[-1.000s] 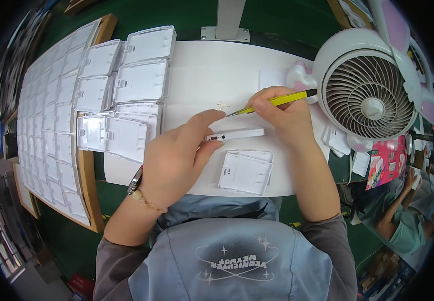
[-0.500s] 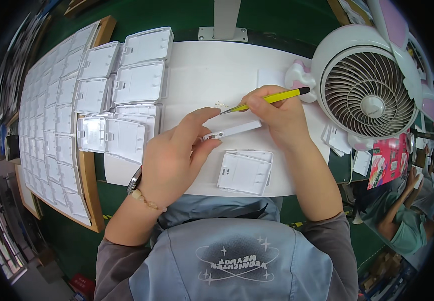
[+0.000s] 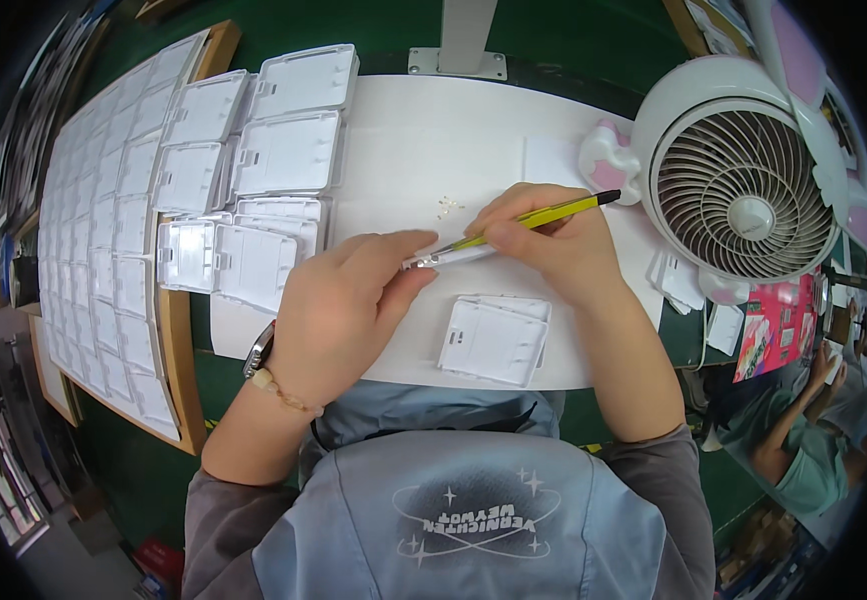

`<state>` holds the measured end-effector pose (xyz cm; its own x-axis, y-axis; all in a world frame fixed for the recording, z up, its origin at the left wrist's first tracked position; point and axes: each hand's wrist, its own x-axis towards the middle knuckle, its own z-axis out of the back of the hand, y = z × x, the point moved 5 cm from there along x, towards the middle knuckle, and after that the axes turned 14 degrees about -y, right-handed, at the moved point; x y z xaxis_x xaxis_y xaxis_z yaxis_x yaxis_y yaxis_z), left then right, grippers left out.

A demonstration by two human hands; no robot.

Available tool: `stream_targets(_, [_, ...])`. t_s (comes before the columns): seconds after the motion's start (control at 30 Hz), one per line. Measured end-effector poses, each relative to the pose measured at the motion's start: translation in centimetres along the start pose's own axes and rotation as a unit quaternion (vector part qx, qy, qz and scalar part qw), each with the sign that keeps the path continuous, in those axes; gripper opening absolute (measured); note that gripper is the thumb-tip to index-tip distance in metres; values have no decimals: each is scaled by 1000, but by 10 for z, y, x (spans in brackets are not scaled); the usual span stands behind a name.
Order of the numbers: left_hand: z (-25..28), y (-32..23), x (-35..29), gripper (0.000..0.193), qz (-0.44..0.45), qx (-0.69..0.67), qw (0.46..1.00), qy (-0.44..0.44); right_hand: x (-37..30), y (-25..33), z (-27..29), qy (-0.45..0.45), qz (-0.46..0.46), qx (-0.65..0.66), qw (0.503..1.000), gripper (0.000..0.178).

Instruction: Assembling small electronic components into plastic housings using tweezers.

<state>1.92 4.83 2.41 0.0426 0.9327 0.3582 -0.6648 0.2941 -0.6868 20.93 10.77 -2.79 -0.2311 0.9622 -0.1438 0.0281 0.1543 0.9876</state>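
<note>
The left hand [image 3: 343, 295] pinched the white plastic casing [image 3: 471, 252] at its end, between thumb and forefinger, over the white tabletop [image 3: 413, 150]. The right hand [image 3: 558, 245] had its fingers closed around the yellow fine-tipped tweezers [image 3: 560, 207]; their tip was at this same end, near the left fingertips, but whether it touched, I could not tell. Tiny gold-coloured parts [image 3: 448, 207] lay just beyond.

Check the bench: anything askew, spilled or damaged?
No damage that I can make out. Tiny gold-coloured bits lie loose on the white work surface, beyond the yellow tool; scattered, uncontained, though possibly deliberate. The white covers by the near edge are stacked askew, edges not lined up.
</note>
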Motion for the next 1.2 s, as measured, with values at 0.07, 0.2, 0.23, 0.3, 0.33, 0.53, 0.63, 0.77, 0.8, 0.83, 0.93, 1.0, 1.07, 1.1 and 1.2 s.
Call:
stream_targets(0.07, [-1,1,0,18,-19,13,1000,11,0,0,-2,2,0,-8,1000,7])
stream_targets(0.2, [-1,-1,2,13,-6,1,1000,7,-1,4,-5,13,25,-25,999,7])
stream_targets(0.23, [-1,-2,3,13,-8,0,1000,10,-1,2,-5,13,22,-25,999,7])
stream_targets(0.3, [-2,-3,3,13,0,-1,1000,16,-2,2,-2,8,43,1,999,13])
stream_targets(0.33, [-2,-3,3,13,5,-1,1000,21,-1,2,-2,9,41,2,999,13])
stream_targets(0.53, [-1,-1,1,13,14,4,1000,24,0,0,-3,27,26,-7,999,9])
stream_targets(0.63, [-1,-1,2,13,12,2,1000,27,1,0,-4,35,40,4,999,9])
stream_targets(0.77, [0,0,5,14,9,3,999,37,5,3,-2,54,104,7,993,8])
stream_targets(0.8, [0,1,7,15,14,-3,998,60,5,5,-1,65,143,-5,988,8])
stream_targets(0.83, [2,2,11,16,20,-8,996,83,6,6,-1,64,144,-5,988,8])
stream_targets(0.93, [2,5,26,18,92,-49,979,174,6,12,-3,73,197,-37,977,8])
stream_targets(1.0, [3,10,45,19,87,-44,973,208,6,12,-2,75,198,-34,977,9])
stream_targets(1.07, [-6,17,51,17,154,-66,926,339,6,13,-2,76,208,-40,974,9])
stream_targets(1.1, [-6,14,54,17,162,-73,915,363,6,14,-2,78,217,-47,972,10])
stream_targets(1.2, [-9,16,59,19,210,-83,896,383,6,15,-2,78,223,-54,970,10])
